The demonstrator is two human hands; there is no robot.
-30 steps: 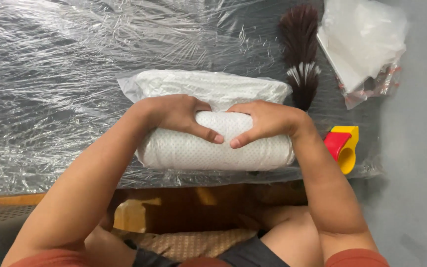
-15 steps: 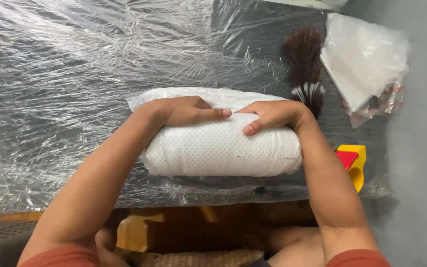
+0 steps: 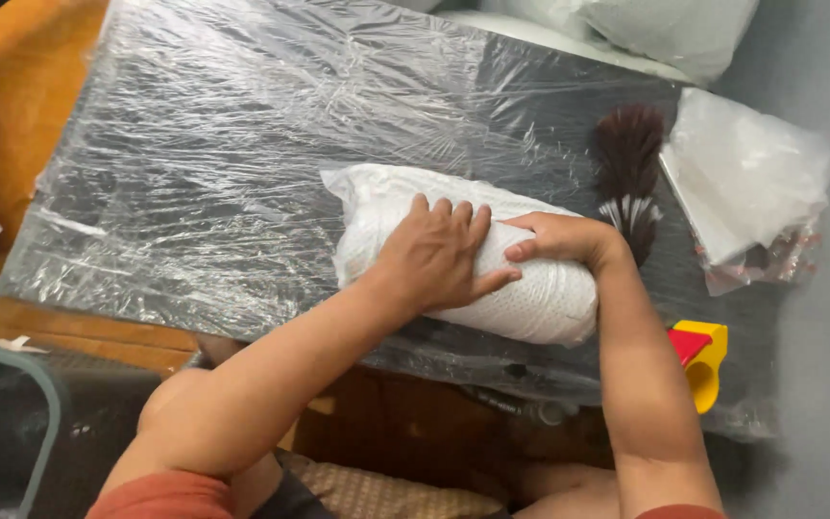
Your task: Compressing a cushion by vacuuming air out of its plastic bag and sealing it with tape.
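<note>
— Crinkled clear plastic film (image 3: 242, 163) covers the whole dark board, which lies on an orange-brown floor. What sits on it?

— One white roll of dotted fabric (image 3: 530, 288), lying on its side near the board's front edge, right of the middle. Its far end looks loosely bunched, the near part tightly wound.

— And the hands?

— Both are on the roll. The left hand (image 3: 439, 255) lies flat across its top, palm down, fingers straight and slightly fanned, thumb stretched out toward the right along the fabric. The right hand (image 3: 559, 238) rests on the upper right part, fingers curled and held together, the forefinger tip almost meeting the left thumb. Neither hand grips anything; they press on the fabric.

— What lies around it?

— Just beyond the right hand, a dark brown brush (image 3: 629, 173) with white-tipped bristles lies on the film. Further right, a clear plastic bag (image 3: 742, 183) with white material inside lies partly off the board on the grey floor. Near the right forearm, at the board's front corner, sits a yellow and red plastic tool (image 3: 698, 356). Another white bag (image 3: 665, 29) shows at the top edge.
</note>
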